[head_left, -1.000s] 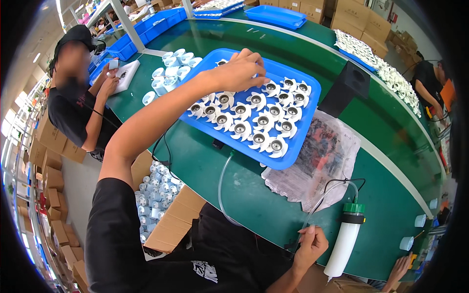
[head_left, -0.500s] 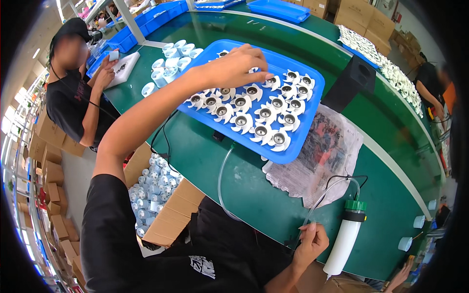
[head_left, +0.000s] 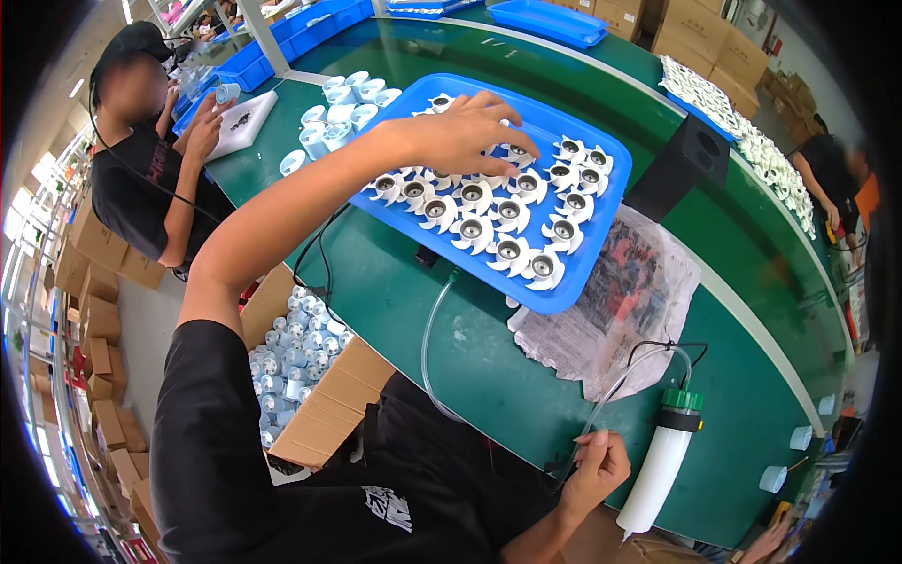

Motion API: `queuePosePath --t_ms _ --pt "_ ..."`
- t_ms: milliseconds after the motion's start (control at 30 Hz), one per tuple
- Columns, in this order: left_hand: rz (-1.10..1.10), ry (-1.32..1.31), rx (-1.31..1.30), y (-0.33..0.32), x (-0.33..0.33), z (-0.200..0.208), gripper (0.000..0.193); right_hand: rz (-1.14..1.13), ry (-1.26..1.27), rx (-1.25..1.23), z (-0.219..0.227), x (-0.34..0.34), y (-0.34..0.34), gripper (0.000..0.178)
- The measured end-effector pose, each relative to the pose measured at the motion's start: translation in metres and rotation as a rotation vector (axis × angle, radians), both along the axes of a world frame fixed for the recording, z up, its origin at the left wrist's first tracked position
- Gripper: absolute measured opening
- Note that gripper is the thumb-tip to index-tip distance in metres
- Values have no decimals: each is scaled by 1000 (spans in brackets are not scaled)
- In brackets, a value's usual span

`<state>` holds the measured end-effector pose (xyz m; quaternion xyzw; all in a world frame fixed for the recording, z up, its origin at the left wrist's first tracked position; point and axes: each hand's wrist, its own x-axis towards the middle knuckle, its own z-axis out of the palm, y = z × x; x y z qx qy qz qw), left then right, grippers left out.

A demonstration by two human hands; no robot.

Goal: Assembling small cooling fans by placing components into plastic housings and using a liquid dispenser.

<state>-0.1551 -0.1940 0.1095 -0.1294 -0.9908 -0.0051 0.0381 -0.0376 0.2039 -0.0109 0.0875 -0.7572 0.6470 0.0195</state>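
Note:
My left hand [head_left: 467, 138] reaches over the blue tray [head_left: 609, 235], its fingers spread around a white impeller [head_left: 517, 153] among several others. Each impeller has curved blades and a dark metal-looking ring at its centre. The hand covers part of the tray's upper left, so whether the fingertips grip that impeller is hard to see. Low on the right, my right hand [head_left: 598, 470] pinches thumb and forefinger at a thin clear tube [head_left: 611, 393]. The tube arcs over to a white dispensing syringe [head_left: 650, 479] with a green cap, leaning at the bench edge.
Light blue cups [head_left: 338, 117] cluster left of the tray. A carton [head_left: 324, 404] of blue-and-white parts stands below the bench edge. A black block [head_left: 681, 167] and a crumpled printed sheet [head_left: 611, 320] lie right of the tray. A co-worker [head_left: 141, 179] holds a cup at left.
My left hand has opened its fingers wider and shifted slightly right. Impellers beneath it have moved, leaving a gap in the tray's right part. My right hand stays by the tube.

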Motion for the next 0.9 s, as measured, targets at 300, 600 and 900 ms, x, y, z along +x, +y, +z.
queuePosePath --t_ms 300,600,900 --pt "24 16 -42 -2 8 0 34 13 6 -11 -2 -2 2 30" --pt "-104 167 118 18 -17 7 27 10 -6 -15 -2 0 -1 28" --pt "-33 179 129 28 -61 6 29 6 -22 -42 1 -1 -1 31"
